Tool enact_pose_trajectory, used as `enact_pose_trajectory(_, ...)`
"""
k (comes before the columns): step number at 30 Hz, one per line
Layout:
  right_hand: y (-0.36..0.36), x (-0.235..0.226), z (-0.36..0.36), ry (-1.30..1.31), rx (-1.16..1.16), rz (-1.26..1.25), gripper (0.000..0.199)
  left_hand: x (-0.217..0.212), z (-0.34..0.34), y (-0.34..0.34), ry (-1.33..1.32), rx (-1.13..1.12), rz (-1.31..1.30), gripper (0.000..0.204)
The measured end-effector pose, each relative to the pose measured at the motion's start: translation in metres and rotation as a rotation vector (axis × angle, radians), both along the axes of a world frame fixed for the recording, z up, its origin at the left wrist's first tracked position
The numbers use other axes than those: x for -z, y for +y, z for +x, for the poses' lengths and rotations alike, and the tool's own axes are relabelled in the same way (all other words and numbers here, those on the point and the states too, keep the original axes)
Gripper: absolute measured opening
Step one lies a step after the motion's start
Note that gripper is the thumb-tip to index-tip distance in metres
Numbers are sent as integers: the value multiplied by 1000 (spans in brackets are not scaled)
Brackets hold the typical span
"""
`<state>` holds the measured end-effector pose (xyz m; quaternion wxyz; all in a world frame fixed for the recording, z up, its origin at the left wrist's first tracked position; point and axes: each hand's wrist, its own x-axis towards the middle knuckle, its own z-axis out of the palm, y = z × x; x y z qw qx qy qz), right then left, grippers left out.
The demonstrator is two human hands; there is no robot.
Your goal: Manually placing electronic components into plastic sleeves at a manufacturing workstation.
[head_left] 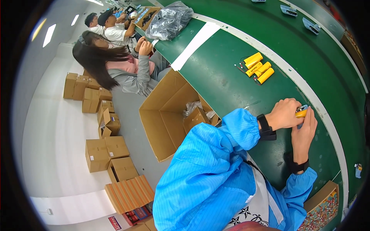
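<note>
My left hand (pixel 284 113) and my right hand (pixel 303 133) meet over the green bench, both closed around one small piece. Between the fingers show a yellow cylindrical battery (pixel 301 114) and a light blue plastic shell (pixel 304 107) with dark parts at its top. My fingers cover much of both, so how the battery sits against the shell is hard to make out. Farther off to the left, several yellow batteries (pixel 264 76) lie in a group with thin red and black wires. A thin wire-like piece (pixel 252 104) rests nearer my left wrist.
A large open cardboard box (pixel 158 127) stands left of the bench. At lower right is a box of small coloured parts (pixel 322 211). Blue shells (pixel 310 25) lie on the green surface beyond the white rail (pixel 296 79). A grey plastic bag (pixel 169 21) and a seated co-worker (pixel 133 73) are farther left.
</note>
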<state>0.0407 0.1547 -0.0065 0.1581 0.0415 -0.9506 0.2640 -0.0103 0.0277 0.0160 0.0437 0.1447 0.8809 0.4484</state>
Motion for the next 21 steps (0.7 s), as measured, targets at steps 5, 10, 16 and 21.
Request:
enact_pose_trajectory(5, -3, -1, 0, 0, 42, -96, 63, 7, 1, 9, 59, -69, -54, 31)
enact_pose_trajectory(10, -4, -4, 0, 31, 29, -105, 63, 2, 4, 13, 58, -62, -132, 33)
enact_pose_trajectory(16, -2, 1, -1, 48, -12, -71, 60, -1, 3, 14, 87, -56, -257, 32)
enact_pose_trajectory(21, -2, -3, 0, 54, -21, -66, 59, 4, 4, 19, 113, -59, -268, 33)
